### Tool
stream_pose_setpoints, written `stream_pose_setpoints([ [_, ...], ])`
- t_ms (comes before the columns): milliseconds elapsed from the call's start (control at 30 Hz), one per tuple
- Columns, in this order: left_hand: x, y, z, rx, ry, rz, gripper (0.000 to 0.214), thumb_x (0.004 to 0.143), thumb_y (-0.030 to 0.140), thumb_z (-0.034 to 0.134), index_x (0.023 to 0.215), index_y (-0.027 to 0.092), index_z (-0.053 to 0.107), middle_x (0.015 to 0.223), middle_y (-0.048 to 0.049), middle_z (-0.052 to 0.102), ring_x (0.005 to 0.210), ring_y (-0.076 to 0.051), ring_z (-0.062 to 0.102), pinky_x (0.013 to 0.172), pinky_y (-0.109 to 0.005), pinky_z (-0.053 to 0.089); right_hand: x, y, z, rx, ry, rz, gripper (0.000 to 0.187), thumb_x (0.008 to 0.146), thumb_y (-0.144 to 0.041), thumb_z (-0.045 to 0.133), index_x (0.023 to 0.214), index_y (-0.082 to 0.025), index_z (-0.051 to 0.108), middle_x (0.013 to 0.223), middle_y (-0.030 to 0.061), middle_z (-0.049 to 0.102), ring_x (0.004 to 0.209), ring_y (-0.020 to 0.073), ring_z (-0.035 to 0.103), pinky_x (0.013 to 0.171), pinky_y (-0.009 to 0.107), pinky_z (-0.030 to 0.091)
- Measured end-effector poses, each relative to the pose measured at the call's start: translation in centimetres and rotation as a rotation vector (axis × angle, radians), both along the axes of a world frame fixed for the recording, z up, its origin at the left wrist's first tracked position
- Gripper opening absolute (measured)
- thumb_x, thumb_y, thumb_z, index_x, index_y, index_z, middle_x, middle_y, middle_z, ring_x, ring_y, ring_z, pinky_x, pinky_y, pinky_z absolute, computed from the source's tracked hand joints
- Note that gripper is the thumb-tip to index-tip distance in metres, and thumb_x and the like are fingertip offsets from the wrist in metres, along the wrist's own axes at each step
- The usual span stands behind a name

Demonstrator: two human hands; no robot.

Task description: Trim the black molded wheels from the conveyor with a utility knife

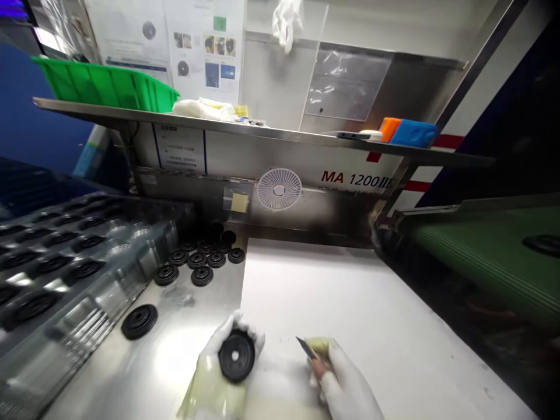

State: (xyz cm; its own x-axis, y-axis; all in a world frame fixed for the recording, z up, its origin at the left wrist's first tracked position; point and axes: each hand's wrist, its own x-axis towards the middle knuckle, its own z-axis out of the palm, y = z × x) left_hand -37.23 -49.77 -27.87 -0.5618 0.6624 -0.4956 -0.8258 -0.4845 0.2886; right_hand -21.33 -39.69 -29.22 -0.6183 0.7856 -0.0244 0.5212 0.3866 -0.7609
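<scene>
A round black plastic part with a small hole through its middle is held up in my gloved left hand. White fingertips show along its upper rim. To the right, my gloved right hand grips a small knife, its dark pointed blade aimed up and to the left. The blade stands apart from the black part. Motion blurs the right hand somewhat. Both hands are over the near end of a white sheet. A single black disc lies on the metal table left of my left hand.
Several black discs are grouped behind my left hand. Clear trays with more discs fill the left side. A shelf crosses above, bearing a green bin. A white fan hangs below it. A green conveyor is at right.
</scene>
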Motion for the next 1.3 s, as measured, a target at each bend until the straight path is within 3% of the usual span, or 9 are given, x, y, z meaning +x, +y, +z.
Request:
stream_pose_setpoints([
  [100, 0.6, 0.6, 1.1, 0.029, 0.108, 0.040, 0.013, 0.074, 0.009, 0.055, 0.087, 0.012, 0.059, 0.073, -0.0038, 0.056, 0.069, -0.015, 0.057, 0.076, -0.039, 0.052, -0.7, 0.2, 1.7, 0.012, 0.045, 0.236, 0.022, 0.089, -0.027, 0.034, 0.089, -0.023, 0.056, 0.074, -0.0011, 0.060, 0.068, 0.0148, 0.057, 0.064, 0.026, 0.043],
  [200, 1.9, 1.3, 1.6, 0.042, 0.177, 0.009, 0.011, 0.074, 0.007, 0.054, 0.083, 0.011, 0.059, 0.069, -0.0034, 0.055, 0.066, -0.015, 0.056, 0.073, -0.038, 0.052, -0.8, -0.3, 2.5, 0.207, 0.042, 0.315, 0.027, 0.092, -0.032, 0.032, 0.079, -0.023, 0.054, 0.073, -0.0017, 0.060, 0.068, 0.0145, 0.054, 0.063, 0.024, 0.038],
  [400, 4.3, 3.0, 1.9, 0.015, 0.270, -0.122, 0.013, 0.073, 0.009, 0.056, 0.085, 0.011, 0.061, 0.069, -0.0032, 0.055, 0.065, -0.013, 0.056, 0.068, -0.029, 0.052, -0.3, -0.2, 2.6, 0.391, -0.039, 0.260, 0.025, 0.093, -0.033, 0.035, 0.077, -0.024, 0.052, 0.072, -0.0035, 0.062, 0.065, 0.0137, 0.056, 0.057, 0.024, 0.031],
  [567, 5.1, 3.9, 2.0, 0.028, 0.336, -0.060, 0.019, 0.072, 0.010, 0.057, 0.090, 0.016, 0.061, 0.070, -0.0010, 0.055, 0.068, -0.013, 0.056, 0.075, -0.032, 0.052, 0.2, -0.2, 2.5, 0.447, -0.076, 0.192, 0.023, 0.093, -0.031, 0.035, 0.080, -0.024, 0.052, 0.072, -0.0038, 0.062, 0.064, 0.0135, 0.056, 0.055, 0.025, 0.028],
  [867, 5.0, 4.7, 1.0, 0.019, 0.378, 0.111, 0.023, 0.072, 0.015, 0.060, 0.094, 0.017, 0.061, 0.076, -0.0013, 0.060, 0.079, -0.015, 0.060, 0.085, -0.034, 0.048, -0.7, -2.4, 1.5, 0.392, -0.101, 0.180, 0.024, 0.093, -0.030, 0.034, 0.081, -0.024, 0.054, 0.074, -0.0025, 0.064, 0.065, 0.0141, 0.057, 0.056, 0.026, 0.027],
  [1000, 4.6, 3.8, 1.1, 0.033, 0.322, -0.086, 0.035, 0.073, 0.018, 0.054, 0.108, 0.016, 0.058, 0.101, -0.0123, 0.062, 0.095, -0.025, 0.059, 0.081, -0.042, 0.050, -0.5, -1.8, 1.5, 0.339, -0.088, 0.207, 0.025, 0.093, -0.030, 0.034, 0.087, -0.023, 0.057, 0.079, -0.0007, 0.065, 0.072, 0.0152, 0.059, 0.060, 0.025, 0.031],
  [1100, 4.2, 3.3, 1.3, 0.058, 0.294, -0.163, 0.037, 0.071, 0.014, 0.052, 0.108, 0.013, 0.058, 0.084, -0.0103, 0.062, 0.079, -0.021, 0.060, 0.073, -0.038, 0.051, -0.4, -1.2, 1.7, 0.333, -0.068, 0.210, 0.023, 0.093, -0.030, 0.035, 0.091, -0.024, 0.057, 0.083, -0.0009, 0.065, 0.075, 0.0145, 0.060, 0.062, 0.024, 0.034],
  [1167, 4.1, 3.3, 1.2, 0.074, 0.315, -0.120, 0.032, 0.071, 0.013, 0.054, 0.102, 0.013, 0.060, 0.071, -0.0047, 0.059, 0.069, -0.016, 0.058, 0.070, -0.033, 0.051, -0.4, -1.1, 1.7, 0.373, -0.084, 0.185, 0.022, 0.093, -0.030, 0.036, 0.086, -0.024, 0.056, 0.079, -0.0020, 0.064, 0.071, 0.0142, 0.059, 0.060, 0.024, 0.033],
  [1300, 4.2, 3.9, 1.0, 0.071, 0.417, 0.019, 0.022, 0.068, 0.009, 0.061, 0.089, 0.016, 0.062, 0.068, 0.0000, 0.055, 0.066, -0.012, 0.056, 0.073, -0.030, 0.051, -0.9, -1.9, 1.4, 0.417, -0.116, 0.157, 0.021, 0.092, -0.029, 0.036, 0.083, -0.024, 0.054, 0.075, -0.0016, 0.063, 0.068, 0.0156, 0.058, 0.058, 0.026, 0.029],
])
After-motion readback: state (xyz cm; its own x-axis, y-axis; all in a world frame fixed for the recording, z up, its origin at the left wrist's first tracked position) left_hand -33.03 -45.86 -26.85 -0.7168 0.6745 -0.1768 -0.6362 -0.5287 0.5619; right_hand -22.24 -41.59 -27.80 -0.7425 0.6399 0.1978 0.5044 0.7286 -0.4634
